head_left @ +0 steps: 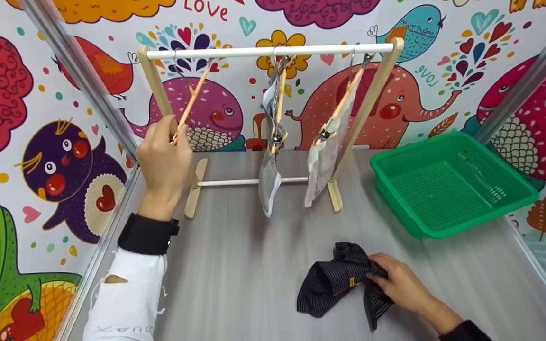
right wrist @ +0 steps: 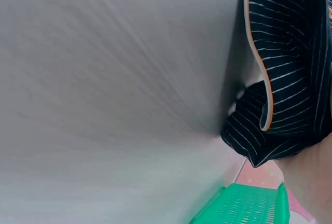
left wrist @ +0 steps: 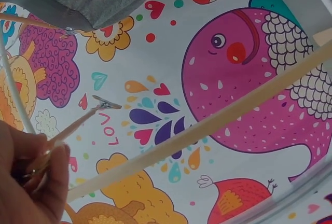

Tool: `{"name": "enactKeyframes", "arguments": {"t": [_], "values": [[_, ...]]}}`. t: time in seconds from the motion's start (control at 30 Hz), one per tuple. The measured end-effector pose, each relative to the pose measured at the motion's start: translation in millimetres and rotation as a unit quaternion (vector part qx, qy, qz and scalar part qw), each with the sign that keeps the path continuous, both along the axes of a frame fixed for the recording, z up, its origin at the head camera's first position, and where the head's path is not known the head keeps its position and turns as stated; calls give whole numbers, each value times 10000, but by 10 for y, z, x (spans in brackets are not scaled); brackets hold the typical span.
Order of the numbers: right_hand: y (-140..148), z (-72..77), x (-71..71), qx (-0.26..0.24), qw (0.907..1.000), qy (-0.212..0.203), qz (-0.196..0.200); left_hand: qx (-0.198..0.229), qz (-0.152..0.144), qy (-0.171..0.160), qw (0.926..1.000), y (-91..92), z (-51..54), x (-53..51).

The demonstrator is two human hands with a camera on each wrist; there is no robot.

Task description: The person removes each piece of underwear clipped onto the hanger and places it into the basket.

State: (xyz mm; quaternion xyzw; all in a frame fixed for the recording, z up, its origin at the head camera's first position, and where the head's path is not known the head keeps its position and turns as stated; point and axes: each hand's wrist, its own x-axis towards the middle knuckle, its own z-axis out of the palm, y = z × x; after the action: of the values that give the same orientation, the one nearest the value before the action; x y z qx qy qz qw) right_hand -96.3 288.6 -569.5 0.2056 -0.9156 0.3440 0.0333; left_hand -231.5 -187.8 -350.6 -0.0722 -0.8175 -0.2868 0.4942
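Note:
In the head view my left hand (head_left: 165,149) grips one end of a wooden clip hanger (head_left: 195,97) at the rack's left side. A metal clip (left wrist: 106,102) shows at the hanger's far end in the left wrist view. My right hand (head_left: 403,282) pinches a dark pinstriped cloth garment (head_left: 334,279) with a small yellow tag, bunched low over the table. Light stripes and a tan edge on the garment (right wrist: 290,68) show up close in the right wrist view. Two more clip hangers carry a grey cloth piece (head_left: 269,187) and a pale cloth piece (head_left: 320,166).
A small clothes rack with a white top rod (head_left: 244,51) and wooden legs stands at the back of the grey table (head_left: 235,274). To its right sits a green plastic basket (head_left: 443,194). Cartoon-printed walls (head_left: 126,28) enclose the table.

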Motion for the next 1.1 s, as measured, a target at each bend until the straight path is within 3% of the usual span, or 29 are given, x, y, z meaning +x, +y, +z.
{"name": "enactKeyframes", "arguments": {"t": [0.2,0.5,0.87,1.1], "values": [[12,90,-8,-118,9998,122,-119,490,-200,-9,9986,21,-100,46],[72,159,8,-288,9988,281,-263,1002,-134,32,9949,66,-201,81],[121,273,22,-483,9968,464,-436,1174,-141,237,9927,10,-375,107],[164,366,17,-740,9940,600,-536,1283,-253,136,9913,-15,-473,141]]}}
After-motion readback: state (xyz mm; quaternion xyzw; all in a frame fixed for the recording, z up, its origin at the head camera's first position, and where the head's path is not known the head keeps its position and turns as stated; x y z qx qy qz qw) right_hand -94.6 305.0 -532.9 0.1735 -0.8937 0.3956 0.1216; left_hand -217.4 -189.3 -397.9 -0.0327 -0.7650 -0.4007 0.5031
